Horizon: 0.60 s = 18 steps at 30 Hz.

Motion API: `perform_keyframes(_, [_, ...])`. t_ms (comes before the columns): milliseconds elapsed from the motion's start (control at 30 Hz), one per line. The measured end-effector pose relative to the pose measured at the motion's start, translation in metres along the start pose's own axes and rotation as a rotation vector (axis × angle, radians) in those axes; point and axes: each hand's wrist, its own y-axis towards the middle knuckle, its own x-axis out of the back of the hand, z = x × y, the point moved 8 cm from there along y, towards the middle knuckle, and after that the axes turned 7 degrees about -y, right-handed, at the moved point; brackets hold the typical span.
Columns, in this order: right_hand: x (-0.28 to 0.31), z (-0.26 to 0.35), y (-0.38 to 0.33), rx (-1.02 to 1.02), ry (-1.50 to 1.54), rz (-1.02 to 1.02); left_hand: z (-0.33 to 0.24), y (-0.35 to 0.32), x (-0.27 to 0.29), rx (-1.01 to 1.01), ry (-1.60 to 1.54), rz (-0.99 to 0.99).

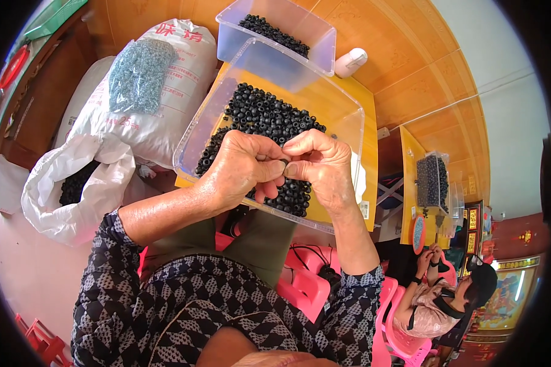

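My left hand (pixel 243 166) and my right hand (pixel 323 168) meet over a clear plastic box (pixel 343 116), both closed in a pinch. Between the fingertips is a small dark round part (pixel 284 163), mostly covered, so its exact kind does not show. Beneath my hands, the box holds a spread of small black ring-shaped parts (pixel 275 113), piled toward its left and middle. Its near wall comes close to my lap.
Behind stands another clear box (pixel 275 52) with black parts, beside a white bottle (pixel 351 62). Left are a large white sack (pixel 183 92), a bag of bluish pieces (pixel 139 76) and an open white bag (pixel 101 211). At right, a person (pixel 441 296) sits by another table (pixel 412 159).
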Motion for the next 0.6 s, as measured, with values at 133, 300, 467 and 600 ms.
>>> perform_keyframes(133, [0.001,0.0,0.001,-0.038,-0.061,0.048,0.002,0.004,-0.002,0.024,-0.015,0.028])
perform_keyframes(300, [0.007,-0.012,-0.011,-0.066,-0.093,0.029,0.011,0.011,0.001,0.241,-0.129,0.091])
perform_keyframes(467, [0.059,-0.009,-0.041,-0.089,-0.173,-0.182,-0.033,0.07,0.022,-0.008,0.394,0.19])
perform_keyframes(600, [0.092,-0.002,-0.055,-0.003,-0.037,-0.304,-0.101,0.167,0.057,-0.229,0.758,0.074])
